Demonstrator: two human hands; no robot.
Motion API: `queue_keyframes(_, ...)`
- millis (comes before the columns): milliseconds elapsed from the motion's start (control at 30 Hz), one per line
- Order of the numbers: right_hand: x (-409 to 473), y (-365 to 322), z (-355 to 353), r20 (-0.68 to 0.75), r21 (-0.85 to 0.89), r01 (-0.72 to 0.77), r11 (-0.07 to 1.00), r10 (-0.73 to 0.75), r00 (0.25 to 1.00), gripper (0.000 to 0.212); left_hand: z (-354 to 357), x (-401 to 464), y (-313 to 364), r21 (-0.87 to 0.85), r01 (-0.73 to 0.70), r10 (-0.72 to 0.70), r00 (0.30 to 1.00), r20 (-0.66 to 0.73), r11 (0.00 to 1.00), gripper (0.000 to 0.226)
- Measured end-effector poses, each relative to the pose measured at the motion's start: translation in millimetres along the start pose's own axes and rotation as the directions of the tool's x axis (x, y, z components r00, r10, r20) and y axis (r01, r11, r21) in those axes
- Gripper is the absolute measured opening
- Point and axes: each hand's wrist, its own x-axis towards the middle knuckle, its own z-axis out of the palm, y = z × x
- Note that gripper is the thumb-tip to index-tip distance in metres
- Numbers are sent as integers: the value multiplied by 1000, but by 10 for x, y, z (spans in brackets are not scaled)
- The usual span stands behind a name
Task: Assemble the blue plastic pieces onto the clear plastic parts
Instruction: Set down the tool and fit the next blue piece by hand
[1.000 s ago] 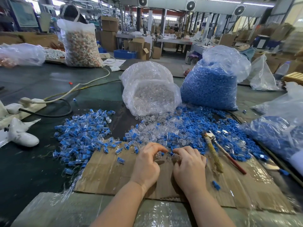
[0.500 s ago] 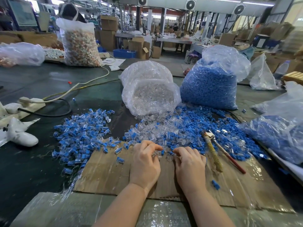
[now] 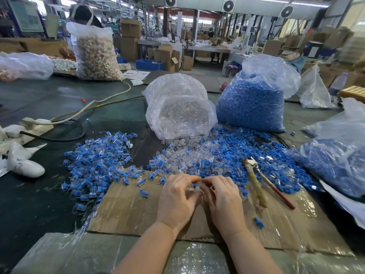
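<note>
A clear plastic part (image 3: 194, 187) with a speck of blue at its top is pinched between the curled fingers of the left hand (image 3: 175, 198) and the right hand (image 3: 223, 198), just above the cardboard sheet (image 3: 126, 210); one joining is judged to be in hand; a heap of assembled pieces (image 3: 94, 165) is seen to the left on the desk (image 3: 35, 204); far more is left: loose mixed parts (image 3: 213, 157) ahead, and two well-filled bags, the clear parts bag (image 3: 181, 113) and the blue pieces bag (image 3: 252, 101), behind them.
</note>
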Motion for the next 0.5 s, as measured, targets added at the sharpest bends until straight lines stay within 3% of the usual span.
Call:
queue_keyframes(167,2,9,-19,32,79,13,997,-15,999,3,-9,4,7,-13,26,-26,999,30,1000,31)
queue_keyframes(300,9,-3,-12,21,21,7,1000,-7,1000,3,-4,3,-8,-44,87,-87,996,-1,995,30)
queue_keyframes(500,14,68,9,-52,-193,-330,924,326,944,16,5,10,-14,-79,160,-165,985,-53,984,28)
